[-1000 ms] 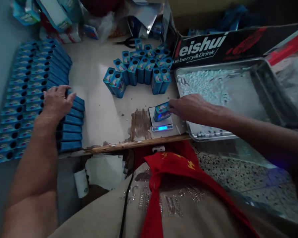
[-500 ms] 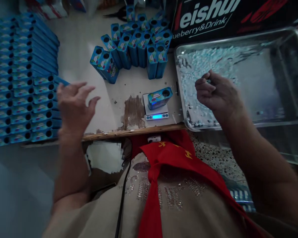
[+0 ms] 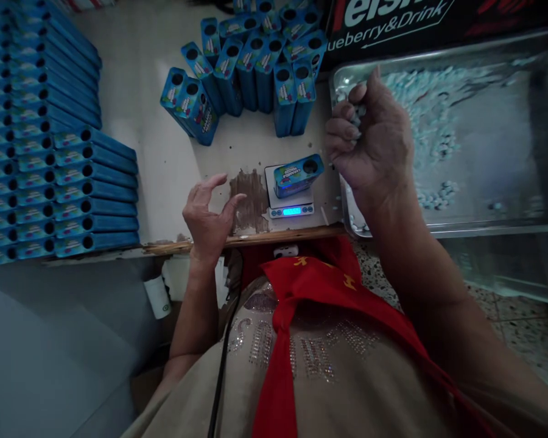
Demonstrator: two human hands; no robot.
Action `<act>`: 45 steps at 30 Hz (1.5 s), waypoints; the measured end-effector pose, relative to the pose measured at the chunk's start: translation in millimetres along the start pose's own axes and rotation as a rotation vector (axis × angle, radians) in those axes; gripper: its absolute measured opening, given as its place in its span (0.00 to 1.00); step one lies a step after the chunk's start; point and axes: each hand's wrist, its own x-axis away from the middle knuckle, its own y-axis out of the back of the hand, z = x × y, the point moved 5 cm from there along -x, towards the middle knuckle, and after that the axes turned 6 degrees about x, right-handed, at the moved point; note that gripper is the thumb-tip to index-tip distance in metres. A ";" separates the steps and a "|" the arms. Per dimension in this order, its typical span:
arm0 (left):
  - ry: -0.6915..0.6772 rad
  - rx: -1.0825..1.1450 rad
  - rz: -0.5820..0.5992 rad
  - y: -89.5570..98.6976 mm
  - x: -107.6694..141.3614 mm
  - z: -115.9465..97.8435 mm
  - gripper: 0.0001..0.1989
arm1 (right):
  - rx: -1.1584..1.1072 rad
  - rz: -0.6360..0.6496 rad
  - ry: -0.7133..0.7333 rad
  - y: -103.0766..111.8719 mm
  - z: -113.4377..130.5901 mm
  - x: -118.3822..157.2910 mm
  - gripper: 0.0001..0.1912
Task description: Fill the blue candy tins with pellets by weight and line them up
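Observation:
My left hand (image 3: 210, 213) holds nothing, its thumb and forefinger apart, over the table's front edge left of a small digital scale (image 3: 296, 210). On the scale's plate rests a blue candy box (image 3: 296, 176) with a dark round hole at its right end. My right hand (image 3: 369, 134) is closed around a clump of small pale-blue candies (image 3: 357, 121), which show between the fingers. It is above the left side of a metal tray (image 3: 438, 230), where many loose candies (image 3: 438, 115) are spread.
Several blue boxes (image 3: 256, 67) stand upright at the back of the table (image 3: 132, 55). A tall stack of the same boxes (image 3: 41, 158) fills the left side. Behind the tray stands a black printed carton (image 3: 393, 30). A white cylinder (image 3: 157, 297) is below the table edge.
My left hand has moved right, from beside the stacked boxes toward the scale. My right hand has risen and shifted left, carrying candies from the tray. The box stays on the scale.

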 end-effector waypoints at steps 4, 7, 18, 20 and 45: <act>-0.004 0.086 -0.007 -10.2 4.2 -1.2 0.32 | -0.047 0.005 -0.019 -4.4 -6.1 -3.0 0.24; 0.014 0.116 0.016 -20.7 6.2 -3.5 0.34 | 0.150 -0.018 -0.003 1.2 -6.8 -8.4 0.23; -0.066 0.327 0.163 -95.5 -11.4 -31.2 0.29 | 0.885 -0.148 0.428 93.5 -16.6 10.0 0.27; -0.146 0.330 0.208 -102.5 -22.8 -46.0 0.21 | 0.833 -0.139 0.419 89.7 -30.8 14.4 0.29; -0.274 0.203 0.048 -106.0 -51.7 -71.3 0.15 | -0.121 -0.009 0.038 66.4 -82.4 12.5 0.08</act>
